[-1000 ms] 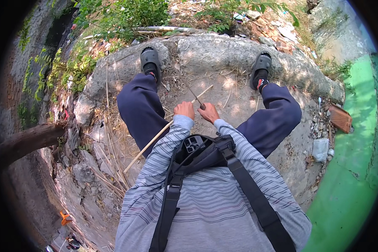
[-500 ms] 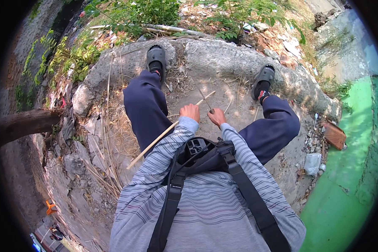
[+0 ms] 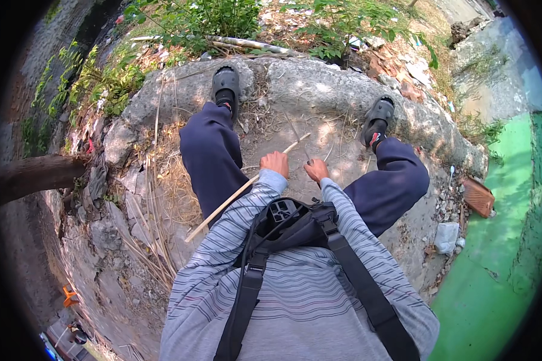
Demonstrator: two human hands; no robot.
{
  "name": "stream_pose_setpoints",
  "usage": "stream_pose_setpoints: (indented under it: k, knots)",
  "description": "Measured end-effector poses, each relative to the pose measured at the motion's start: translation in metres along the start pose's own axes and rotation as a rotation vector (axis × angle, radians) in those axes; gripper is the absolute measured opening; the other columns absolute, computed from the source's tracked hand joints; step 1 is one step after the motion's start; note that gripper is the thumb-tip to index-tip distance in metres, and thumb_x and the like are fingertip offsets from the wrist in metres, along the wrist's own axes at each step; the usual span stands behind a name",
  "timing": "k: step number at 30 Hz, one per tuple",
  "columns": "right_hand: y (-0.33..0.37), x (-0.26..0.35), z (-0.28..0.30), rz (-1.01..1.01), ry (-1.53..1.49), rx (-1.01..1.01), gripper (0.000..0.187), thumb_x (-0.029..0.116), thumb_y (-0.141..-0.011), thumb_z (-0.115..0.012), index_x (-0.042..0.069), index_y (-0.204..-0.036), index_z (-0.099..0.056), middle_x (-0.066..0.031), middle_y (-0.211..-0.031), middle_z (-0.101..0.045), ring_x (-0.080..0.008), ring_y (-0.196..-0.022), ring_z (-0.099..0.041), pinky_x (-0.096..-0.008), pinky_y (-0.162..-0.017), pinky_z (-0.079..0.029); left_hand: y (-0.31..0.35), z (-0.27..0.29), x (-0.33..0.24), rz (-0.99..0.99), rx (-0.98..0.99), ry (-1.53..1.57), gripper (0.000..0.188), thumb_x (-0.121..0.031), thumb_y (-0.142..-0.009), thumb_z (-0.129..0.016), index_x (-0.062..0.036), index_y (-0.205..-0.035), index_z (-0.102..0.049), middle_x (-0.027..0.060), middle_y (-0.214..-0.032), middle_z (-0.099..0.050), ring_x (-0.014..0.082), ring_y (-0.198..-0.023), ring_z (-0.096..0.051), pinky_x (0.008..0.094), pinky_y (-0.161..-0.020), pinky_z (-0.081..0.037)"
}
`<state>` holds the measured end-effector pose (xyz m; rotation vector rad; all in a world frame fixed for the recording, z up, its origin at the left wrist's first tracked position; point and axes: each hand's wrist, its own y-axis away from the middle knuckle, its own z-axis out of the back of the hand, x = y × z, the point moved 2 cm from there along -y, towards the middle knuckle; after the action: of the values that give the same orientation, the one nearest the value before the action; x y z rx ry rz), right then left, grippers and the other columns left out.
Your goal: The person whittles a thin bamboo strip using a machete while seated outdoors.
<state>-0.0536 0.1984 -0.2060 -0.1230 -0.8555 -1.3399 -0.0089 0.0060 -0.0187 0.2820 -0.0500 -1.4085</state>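
My left hand (image 3: 274,164) is closed around a long, pale stick (image 3: 227,203), perhaps split bamboo. The stick runs slantwise from over my left thigh, past that hand, to a tip between my knees. To its right, my right hand (image 3: 316,171) grips a thin knife (image 3: 307,155) with a dark, narrow blade pointing away from me. The blade crosses the stick near its far end; whether the edge touches the wood I cannot tell. Most of the knife's handle is hidden by my fingers.
Thin strips (image 3: 156,120) and shavings litter the ground around my feet. A rough concrete ledge (image 3: 319,87) curves beneath my shoes, with plants (image 3: 223,21) beyond. A brown crate-like piece (image 3: 478,196) and a whitish block (image 3: 446,237) lie rightward, beside green flooring (image 3: 494,289). A trunk (image 3: 42,174) juts in leftward.
My right hand has drawn slightly back and to the right with the knife. My left hand and the stick have barely shifted.
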Motion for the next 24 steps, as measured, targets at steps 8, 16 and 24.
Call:
stream_pose_setpoints:
  k: [8, 16, 24]
  knots:
    - [0.024, 0.062, 0.005, 0.123, -0.187, 0.007, 0.028, 0.029, -0.081, -0.065, 0.003, -0.087, -0.069, -0.025, -0.082, -0.068, -0.0453, -0.081, -0.067, -0.0515, -0.074, -0.052, 0.006, 0.019, 0.017, -0.014, -0.041, 0.0, 0.018, -0.014, -0.088, -0.062, -0.0071, -0.08, -0.077, 0.0181, -0.081, -0.074, 0.0353, -0.078, -0.076, 0.0458, -0.065, -0.06]
    - [-0.001, 0.025, 0.041, -0.086, -0.188, -0.226, 0.032, 0.03, -0.082, -0.067, -0.002, -0.082, -0.069, -0.0246, -0.075, -0.067, -0.0438, -0.075, -0.068, -0.0478, -0.069, -0.052, 0.062, 0.111, 0.047, -0.073, 0.111, 0.117, 0.02, -0.017, -0.089, -0.063, -0.0017, -0.087, -0.075, 0.0266, -0.084, -0.071, 0.0457, -0.081, -0.071, 0.0558, -0.072, -0.057]
    - [0.014, 0.081, 0.039, 0.071, -0.187, -0.131, 0.025, 0.03, -0.082, -0.067, 0.008, -0.091, -0.073, -0.022, -0.086, -0.07, -0.0439, -0.083, -0.068, -0.0526, -0.074, -0.052, 0.061, 0.122, 0.042, -0.063, 0.043, 0.045, 0.019, -0.016, -0.087, -0.064, -0.001, -0.083, -0.074, 0.0254, -0.079, -0.069, 0.0456, -0.076, -0.07, 0.0556, -0.07, -0.056]
